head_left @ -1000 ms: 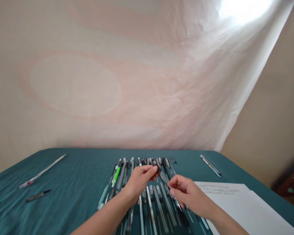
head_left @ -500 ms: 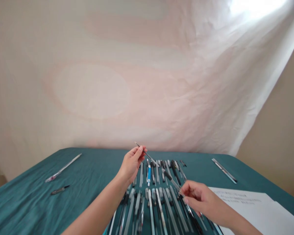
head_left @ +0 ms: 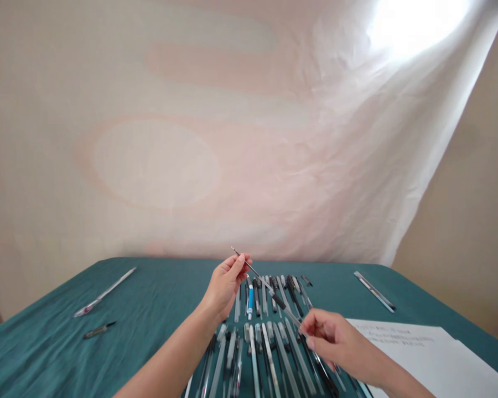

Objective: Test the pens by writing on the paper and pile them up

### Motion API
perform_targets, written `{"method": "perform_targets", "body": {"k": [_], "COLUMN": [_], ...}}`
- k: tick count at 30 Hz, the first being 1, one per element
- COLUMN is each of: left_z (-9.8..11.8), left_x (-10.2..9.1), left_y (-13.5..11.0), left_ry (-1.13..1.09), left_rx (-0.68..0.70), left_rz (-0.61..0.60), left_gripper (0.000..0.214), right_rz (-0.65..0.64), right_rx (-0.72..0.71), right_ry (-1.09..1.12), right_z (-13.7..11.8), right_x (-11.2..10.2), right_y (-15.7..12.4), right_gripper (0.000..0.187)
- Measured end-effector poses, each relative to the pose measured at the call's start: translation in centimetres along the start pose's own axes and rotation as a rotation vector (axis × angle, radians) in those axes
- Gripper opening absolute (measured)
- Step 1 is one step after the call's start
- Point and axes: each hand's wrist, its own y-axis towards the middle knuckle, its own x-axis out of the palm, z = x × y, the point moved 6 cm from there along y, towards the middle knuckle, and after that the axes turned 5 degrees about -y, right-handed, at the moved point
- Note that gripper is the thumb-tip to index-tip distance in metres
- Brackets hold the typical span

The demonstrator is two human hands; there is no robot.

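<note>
My left hand (head_left: 228, 282) is closed in a pinch on a thin pen refill (head_left: 253, 270), its fine tip pointing up and to the left. My right hand (head_left: 323, 334) grips a clear pen barrel (head_left: 292, 316) with a dark grip section (head_left: 278, 300). The refill's lower end lines up with the barrel's open end near the dark grip; whether it is inside I cannot tell. Beneath both hands lie several pens (head_left: 288, 354) in two rows, one with a blue-and-white body (head_left: 250, 301).
On the left of the green cloth (head_left: 166, 320) lie a long clear pen (head_left: 105, 293) and a small dark pen cap (head_left: 99, 330). At right are a wrapped pen-like item (head_left: 374, 291) and white paper sheets (head_left: 431, 359) with writing. A pale sheet (head_left: 240, 166) hangs behind.
The barrel in my right hand has come up to the refill's lower end, closing the gap between them. Both hands keep their hold. The view has tilted slightly.
</note>
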Motion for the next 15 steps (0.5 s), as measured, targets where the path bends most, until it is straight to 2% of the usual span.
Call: {"method": "perform_targets", "body": {"k": [15], "left_z": [-0.2], "left_x": [-0.1], "left_y": [0.3], "left_ry": [-0.029], "left_rx": [-0.026], "left_rz": [0.032], "left_gripper": [0.025], "right_rz": [0.011], "right_rx": [0.004], "right_ry": [-0.021], "right_z": [0.39], "right_x": [-0.43], "right_y": [-0.32], "right_gripper": [0.019]}}
